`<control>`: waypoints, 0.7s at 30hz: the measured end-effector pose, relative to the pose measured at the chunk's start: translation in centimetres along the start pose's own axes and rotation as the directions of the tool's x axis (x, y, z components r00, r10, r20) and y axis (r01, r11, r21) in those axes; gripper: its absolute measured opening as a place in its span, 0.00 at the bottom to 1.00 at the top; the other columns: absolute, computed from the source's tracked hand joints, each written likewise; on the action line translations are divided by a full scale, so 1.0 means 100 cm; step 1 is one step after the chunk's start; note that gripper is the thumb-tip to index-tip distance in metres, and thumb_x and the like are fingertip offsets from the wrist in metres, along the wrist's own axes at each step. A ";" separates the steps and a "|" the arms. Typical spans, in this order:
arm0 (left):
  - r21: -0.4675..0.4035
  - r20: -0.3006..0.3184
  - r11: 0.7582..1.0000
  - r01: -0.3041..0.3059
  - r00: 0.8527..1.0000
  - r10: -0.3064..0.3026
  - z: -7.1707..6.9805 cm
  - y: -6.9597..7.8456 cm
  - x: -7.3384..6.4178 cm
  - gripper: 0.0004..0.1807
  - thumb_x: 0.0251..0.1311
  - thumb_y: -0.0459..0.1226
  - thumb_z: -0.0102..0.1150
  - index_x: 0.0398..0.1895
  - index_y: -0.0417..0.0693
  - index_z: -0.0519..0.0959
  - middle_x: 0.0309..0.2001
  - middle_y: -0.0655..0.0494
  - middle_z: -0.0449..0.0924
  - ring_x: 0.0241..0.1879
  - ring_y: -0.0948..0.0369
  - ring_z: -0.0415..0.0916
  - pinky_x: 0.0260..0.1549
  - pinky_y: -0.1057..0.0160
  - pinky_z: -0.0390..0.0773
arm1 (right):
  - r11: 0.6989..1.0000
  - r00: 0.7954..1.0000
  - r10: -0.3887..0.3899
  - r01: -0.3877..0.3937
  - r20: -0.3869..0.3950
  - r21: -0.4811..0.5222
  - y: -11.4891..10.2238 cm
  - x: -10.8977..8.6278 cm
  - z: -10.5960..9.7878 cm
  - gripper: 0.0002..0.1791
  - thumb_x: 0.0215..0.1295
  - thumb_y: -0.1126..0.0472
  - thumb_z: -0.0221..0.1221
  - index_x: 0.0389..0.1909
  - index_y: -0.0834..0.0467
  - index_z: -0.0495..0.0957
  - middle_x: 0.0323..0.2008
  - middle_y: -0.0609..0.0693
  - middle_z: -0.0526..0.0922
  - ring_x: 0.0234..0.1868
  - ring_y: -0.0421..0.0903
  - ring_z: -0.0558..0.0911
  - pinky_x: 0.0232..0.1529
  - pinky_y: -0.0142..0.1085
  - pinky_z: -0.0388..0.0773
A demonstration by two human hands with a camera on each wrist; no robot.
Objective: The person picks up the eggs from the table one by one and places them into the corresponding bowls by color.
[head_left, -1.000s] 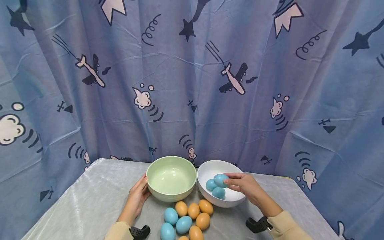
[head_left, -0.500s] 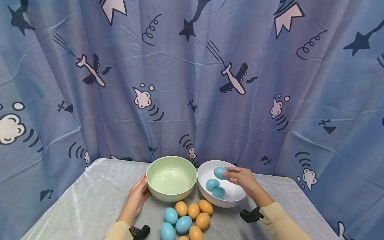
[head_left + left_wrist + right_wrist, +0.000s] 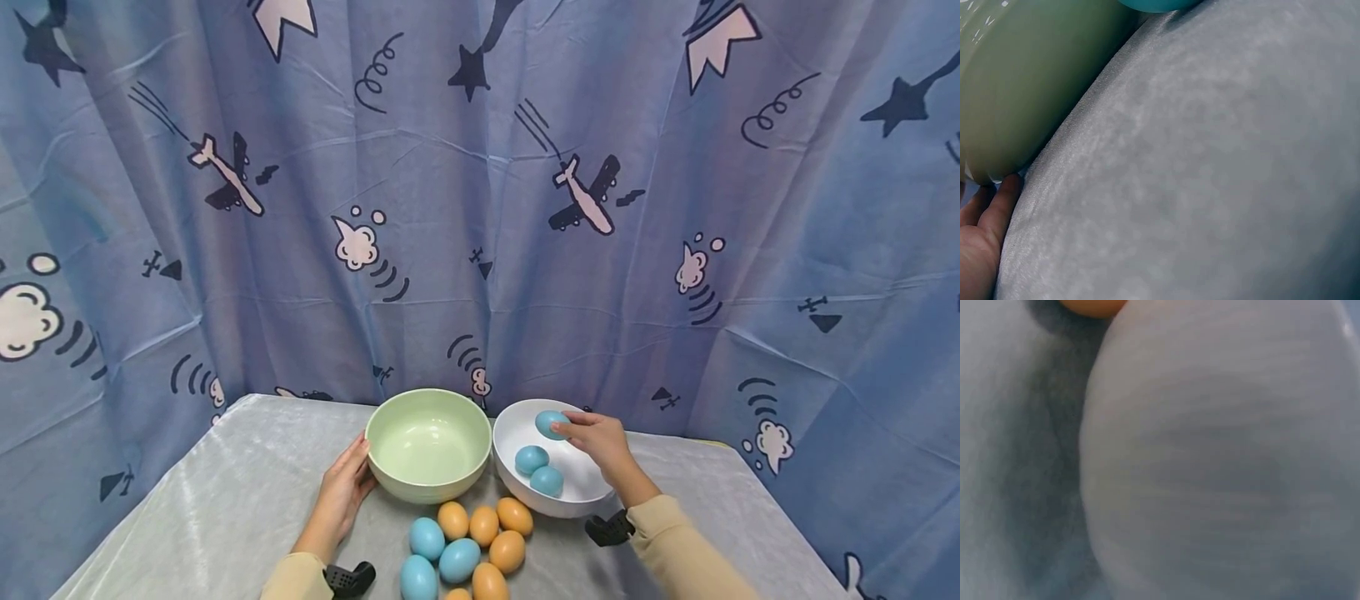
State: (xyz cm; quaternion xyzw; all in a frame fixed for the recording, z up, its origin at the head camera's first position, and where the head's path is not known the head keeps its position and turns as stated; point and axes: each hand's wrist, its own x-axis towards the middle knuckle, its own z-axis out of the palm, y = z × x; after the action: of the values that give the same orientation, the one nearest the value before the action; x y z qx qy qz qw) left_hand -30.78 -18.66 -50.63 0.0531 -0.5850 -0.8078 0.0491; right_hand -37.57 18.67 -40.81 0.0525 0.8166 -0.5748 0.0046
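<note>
In the head view my right hand (image 3: 598, 442) pinches a blue egg (image 3: 551, 424) between thumb and fingers, over the back part of the white bowl (image 3: 517, 492). Two more blue eggs, a rear one (image 3: 532, 460) and a front one (image 3: 547, 481), lie inside that bowl. My left hand (image 3: 345, 492) rests against the left side of the light green bowl (image 3: 427, 454), its fingers extended along the outer wall. The left wrist view shows fingertips (image 3: 1007, 187) at the green bowl's lower side. The white bowl's outer wall (image 3: 1210, 456) fills most of the right wrist view, where the hand is hidden.
In front of the bowls, several orange eggs (image 3: 507, 552) and three blue eggs (image 3: 460, 561) lie close together on the grey cloth-covered table (image 3: 247, 500). A blue patterned curtain (image 3: 480, 208) hangs behind the table. The two bowls stand side by side.
My right hand has lifted the blue egg up and away from the two other eggs, toward the white bowl's back, and its forearm has swung left. The left hand has stayed on the green bowl.
</note>
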 end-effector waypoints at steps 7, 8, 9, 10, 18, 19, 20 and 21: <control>-0.009 0.008 1.000 -0.004 1.000 0.004 -0.001 -0.001 -0.001 0.39 0.75 0.51 0.46 0.79 0.43 0.48 0.79 0.44 0.47 0.78 0.47 0.47 0.73 0.42 0.57 | 0.999 1.000 0.013 -0.012 -0.019 0.032 0.004 0.007 0.007 0.31 0.60 0.55 0.70 0.61 0.66 0.77 0.64 0.66 0.75 0.64 0.61 0.76 0.62 0.46 0.77; -0.008 0.009 1.000 -0.005 1.000 0.005 -0.001 -0.001 -0.001 0.39 0.75 0.51 0.46 0.79 0.43 0.48 0.79 0.44 0.46 0.78 0.47 0.46 0.73 0.42 0.57 | 0.999 1.000 0.012 -0.011 -0.018 0.034 0.004 0.008 0.007 0.31 0.60 0.55 0.70 0.61 0.67 0.76 0.64 0.66 0.74 0.65 0.62 0.76 0.62 0.46 0.77; -0.008 0.011 1.000 -0.004 1.000 0.005 -0.001 -0.001 -0.001 0.38 0.75 0.51 0.46 0.79 0.43 0.48 0.79 0.44 0.46 0.78 0.47 0.46 0.73 0.42 0.57 | 0.999 1.000 0.012 -0.011 -0.019 0.034 0.005 0.009 0.008 0.30 0.61 0.55 0.69 0.60 0.67 0.77 0.64 0.66 0.74 0.64 0.61 0.76 0.62 0.46 0.77; -0.006 0.012 1.000 -0.006 1.000 0.006 -0.002 -0.001 -0.001 0.38 0.76 0.51 0.46 0.79 0.43 0.48 0.79 0.44 0.46 0.79 0.47 0.46 0.73 0.42 0.57 | 0.999 1.000 0.014 -0.013 -0.022 0.034 0.005 0.010 0.009 0.30 0.61 0.56 0.69 0.60 0.66 0.77 0.64 0.66 0.74 0.64 0.61 0.76 0.62 0.46 0.77; -0.012 0.014 1.000 -0.015 1.000 0.015 -0.001 -0.001 0.001 0.38 0.75 0.51 0.46 0.79 0.43 0.48 0.79 0.43 0.46 0.78 0.46 0.46 0.73 0.41 0.57 | 0.999 0.999 0.020 -0.019 -0.043 0.031 0.006 0.015 0.015 0.29 0.61 0.58 0.69 0.60 0.66 0.77 0.63 0.66 0.76 0.64 0.61 0.77 0.62 0.45 0.78; -0.011 0.012 1.000 -0.015 1.000 0.015 -0.001 -0.001 0.001 0.38 0.75 0.51 0.46 0.79 0.43 0.48 0.79 0.43 0.46 0.78 0.46 0.46 0.73 0.41 0.57 | 0.999 0.999 0.020 -0.018 -0.044 0.031 0.006 0.015 0.016 0.29 0.61 0.59 0.69 0.60 0.67 0.77 0.63 0.66 0.76 0.64 0.61 0.76 0.62 0.45 0.78; -0.006 0.012 1.000 -0.016 1.000 0.016 -0.001 -0.001 0.001 0.38 0.75 0.51 0.46 0.79 0.42 0.48 0.79 0.43 0.46 0.78 0.45 0.46 0.73 0.41 0.57 | 0.999 0.999 0.019 -0.018 -0.043 0.032 0.007 0.015 0.016 0.29 0.61 0.59 0.69 0.60 0.67 0.76 0.63 0.66 0.76 0.64 0.61 0.76 0.62 0.45 0.77; -0.007 0.006 1.000 -0.015 1.000 0.015 -0.001 -0.002 0.001 0.38 0.75 0.51 0.46 0.79 0.43 0.49 0.79 0.43 0.47 0.78 0.46 0.46 0.73 0.41 0.58 | 0.999 0.999 0.017 -0.015 -0.044 0.033 0.008 0.015 0.017 0.28 0.61 0.59 0.69 0.60 0.67 0.77 0.63 0.66 0.76 0.64 0.61 0.76 0.61 0.45 0.77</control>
State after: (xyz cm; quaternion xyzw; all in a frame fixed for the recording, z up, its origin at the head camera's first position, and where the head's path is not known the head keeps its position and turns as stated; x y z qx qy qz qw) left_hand -30.87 -18.70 -50.81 0.0460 -0.5829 -0.8095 0.0534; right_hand -39.06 17.47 -42.27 0.0717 0.8066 -0.5866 -0.0096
